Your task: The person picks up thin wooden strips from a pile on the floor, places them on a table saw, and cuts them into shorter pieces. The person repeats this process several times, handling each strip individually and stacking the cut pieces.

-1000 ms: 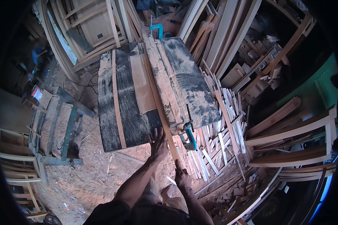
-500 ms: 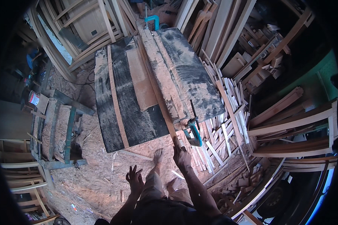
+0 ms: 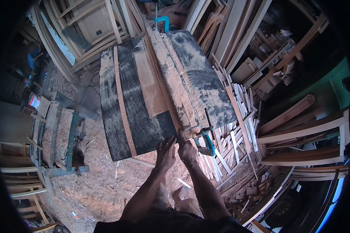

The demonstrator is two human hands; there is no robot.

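Observation:
A dark table [image 3: 132,97] dusted with sawdust stands before me. Along it runs a long wooden strip [image 3: 165,97], lying beside a sawdust-covered straight guide board [image 3: 170,64]. My right hand [image 3: 187,152] is closed round the near end of the strip, by the table's near edge. Just left of it, my left hand [image 3: 166,153] has its fingers stretched out at the table edge, close to the strip; nothing shows in it. A teal clamp [image 3: 209,145] holds the near end of the guide, and another teal clamp [image 3: 166,21] its far end.
A thin wooden strip [image 3: 121,101] and a flat brown panel [image 3: 148,87] lie on the table's left part. Offcuts [image 3: 243,112] pile up at the right. Tall boards [image 3: 237,31] lean behind. A low bench [image 3: 72,139] stands left, on a sawdust-strewn floor [image 3: 101,178].
My left hand has moved forward and right from near my body to the table edge beside the strip. The right hand, still on the strip, has edged slightly forward.

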